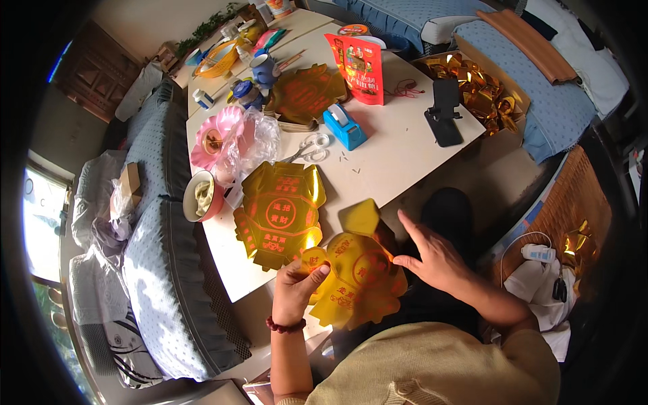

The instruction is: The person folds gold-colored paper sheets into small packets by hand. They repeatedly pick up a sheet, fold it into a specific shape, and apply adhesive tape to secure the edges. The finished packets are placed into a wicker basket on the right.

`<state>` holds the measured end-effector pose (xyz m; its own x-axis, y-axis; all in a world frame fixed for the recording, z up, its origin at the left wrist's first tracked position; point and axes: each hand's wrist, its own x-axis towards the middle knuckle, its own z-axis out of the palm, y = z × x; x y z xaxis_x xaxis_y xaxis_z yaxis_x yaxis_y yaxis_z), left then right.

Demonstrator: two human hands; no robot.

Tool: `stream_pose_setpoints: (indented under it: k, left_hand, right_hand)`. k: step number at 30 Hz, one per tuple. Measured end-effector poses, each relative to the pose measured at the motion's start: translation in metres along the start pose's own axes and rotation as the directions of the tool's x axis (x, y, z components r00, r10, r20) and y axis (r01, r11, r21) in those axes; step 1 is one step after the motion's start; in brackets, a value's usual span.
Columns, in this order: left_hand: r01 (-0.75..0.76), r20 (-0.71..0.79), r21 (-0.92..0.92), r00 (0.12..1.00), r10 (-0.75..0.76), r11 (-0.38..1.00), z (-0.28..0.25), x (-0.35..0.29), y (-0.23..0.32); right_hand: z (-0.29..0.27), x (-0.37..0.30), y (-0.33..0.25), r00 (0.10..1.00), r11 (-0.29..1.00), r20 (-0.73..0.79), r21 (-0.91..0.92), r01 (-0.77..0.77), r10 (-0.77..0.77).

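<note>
Head view, looking down over the lap: gold foil cutout point(364, 273) held just off the near edge of the white table point(405, 145), pinched by the left hand point(302, 278) between thumb and fingers at one small rounded tab. Right hand point(439, 260) spread, thumb and forefinger well apart, just beside the raised flap point(360, 217), with no firm hold visible; contact at the thumb tip, cannot tell. Main risk, by judgement: support at a single tab, so probably prone to sagging, twisting and creasing at the narrow neck, or to sliding toward the lap on any slackening of the pinch. Another likely fault: a crooked fold or stray dent in the raised flap, caused by a push from the right hand away from the crease. Second foil cutout point(280, 209) lying on the table just beyond the left hand, near the edge; liable to be snagged or dragged off by a careless sweep of the wrist. Also worth minding: pink bowl point(215, 206) by the table's left edge, possibly tipped by a wide leftward swing, with pale contents likely to smear the foil; scissors point(305, 150) farther back, likely to nick only foil dragged across the blades.
</note>
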<state>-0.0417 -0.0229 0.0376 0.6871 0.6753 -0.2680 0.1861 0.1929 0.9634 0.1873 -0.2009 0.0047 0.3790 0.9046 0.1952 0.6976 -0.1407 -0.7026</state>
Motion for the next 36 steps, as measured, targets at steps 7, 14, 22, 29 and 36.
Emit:
stream_pose_setpoints:
  k: [7,14,22,29,36]
  left_hand:
    - [-0.046,0.359,0.161,0.933,-0.015,0.986,0.008,0.012,0.019]
    - [0.218,0.549,-0.307,0.836,-0.015,0.927,0.017,0.034,-0.014]
    - [0.039,0.432,-0.3,0.896,0.099,0.953,0.032,0.042,-0.022]
    - [-0.306,0.014,0.89,0.761,0.649,0.339,0.02,0.002,0.028]
    - [-0.37,-0.005,0.651,0.871,0.492,0.662,0.065,-0.006,-0.024]
  right_hand:
    - [-0.018,0.043,-0.029,0.933,0.947,0.161,0.093,0.309,-0.321]
    - [-0.014,0.052,-0.002,0.869,0.847,0.433,0.531,-0.032,-0.239]
    - [-0.006,0.043,0.004,0.921,0.755,0.335,0.652,-0.073,-0.2]
    - [-0.015,0.031,0.001,0.982,0.759,0.143,0.624,-0.187,0.124]
    - [-0.004,0.021,-0.003,1.0,0.79,-0.021,0.612,0.031,-0.023]
